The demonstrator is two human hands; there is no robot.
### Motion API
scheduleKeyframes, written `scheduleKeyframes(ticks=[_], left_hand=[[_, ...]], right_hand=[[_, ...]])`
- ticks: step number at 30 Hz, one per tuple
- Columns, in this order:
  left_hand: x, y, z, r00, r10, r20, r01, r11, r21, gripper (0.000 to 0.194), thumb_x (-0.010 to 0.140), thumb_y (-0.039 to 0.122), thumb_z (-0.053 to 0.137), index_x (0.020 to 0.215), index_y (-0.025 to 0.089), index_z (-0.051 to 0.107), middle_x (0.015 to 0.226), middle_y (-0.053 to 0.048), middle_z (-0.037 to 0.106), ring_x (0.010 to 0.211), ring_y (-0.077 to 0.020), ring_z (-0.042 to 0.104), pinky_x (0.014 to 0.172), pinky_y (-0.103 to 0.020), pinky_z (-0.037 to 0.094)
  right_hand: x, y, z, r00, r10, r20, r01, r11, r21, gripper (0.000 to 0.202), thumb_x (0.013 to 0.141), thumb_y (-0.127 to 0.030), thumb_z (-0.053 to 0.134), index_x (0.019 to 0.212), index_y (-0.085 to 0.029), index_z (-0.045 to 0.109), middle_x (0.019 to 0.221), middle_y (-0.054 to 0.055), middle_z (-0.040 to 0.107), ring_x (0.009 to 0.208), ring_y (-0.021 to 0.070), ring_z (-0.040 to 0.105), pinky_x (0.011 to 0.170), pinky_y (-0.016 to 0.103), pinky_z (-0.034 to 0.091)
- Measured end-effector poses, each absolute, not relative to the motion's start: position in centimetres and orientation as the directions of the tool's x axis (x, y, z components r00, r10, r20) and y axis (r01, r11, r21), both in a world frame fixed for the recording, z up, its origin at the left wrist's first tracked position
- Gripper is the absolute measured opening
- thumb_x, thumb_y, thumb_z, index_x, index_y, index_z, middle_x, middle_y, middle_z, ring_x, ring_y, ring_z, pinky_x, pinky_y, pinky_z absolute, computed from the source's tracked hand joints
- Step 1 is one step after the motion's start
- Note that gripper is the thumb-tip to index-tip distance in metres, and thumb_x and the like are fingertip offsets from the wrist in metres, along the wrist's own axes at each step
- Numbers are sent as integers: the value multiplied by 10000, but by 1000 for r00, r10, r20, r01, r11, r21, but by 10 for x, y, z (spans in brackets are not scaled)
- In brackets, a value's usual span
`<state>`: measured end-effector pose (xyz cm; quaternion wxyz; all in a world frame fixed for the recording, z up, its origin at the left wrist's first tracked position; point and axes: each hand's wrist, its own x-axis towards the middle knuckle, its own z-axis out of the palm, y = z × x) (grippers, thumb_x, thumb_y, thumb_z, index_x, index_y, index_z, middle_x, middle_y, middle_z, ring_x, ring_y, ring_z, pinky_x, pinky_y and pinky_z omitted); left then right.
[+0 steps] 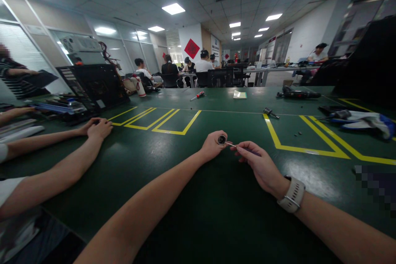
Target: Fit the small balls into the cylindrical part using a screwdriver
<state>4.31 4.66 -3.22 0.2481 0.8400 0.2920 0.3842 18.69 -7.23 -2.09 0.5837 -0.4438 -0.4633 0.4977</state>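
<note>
One slip to watch for

Broad, glossy green table (168,152) below; left hand (212,146) curled in a grip, right hand (259,164) pinching a slim purple-handled metal tool (254,152) — its tip apparently at the small dark silver-rimmed cylinder (221,140) grasped in the left. A loose pinch or skewed angle could make it skid — jabbing the left hand.

There is one round part (222,140), one thin tool (232,145), one red-handled screwdriver (200,94).
</note>
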Motion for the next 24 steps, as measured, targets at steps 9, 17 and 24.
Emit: scheduleKeyframes(ticks=[9,17,24], left_hand=[[43,44,-29,502,707,498,508,-707,492,163,739,270,614,669,160,516,664,22,498,646,-125,472,604,-245,363],[44,44,-30,548,670,501,517,-742,427,142,739,268,623,695,161,540,694,13,531,673,-131,487,631,-245,373],[44,43,-29,554,682,477,358,-713,603,128,700,212,636,684,148,526,657,39,497,611,-96,456,592,-216,364]], right_hand=[[186,-70,-26,89,989,115,-147,127,-981,159,768,-357,623,838,-215,614,925,32,642,824,168,531,709,306,394],[186,-67,-27,89,991,100,-132,111,-985,168,721,-361,661,794,-214,626,850,21,625,795,171,520,696,310,383],[191,-68,-21,53,998,19,-314,35,-949,142,699,-324,684,769,-207,644,875,30,671,808,168,542,723,313,381]])
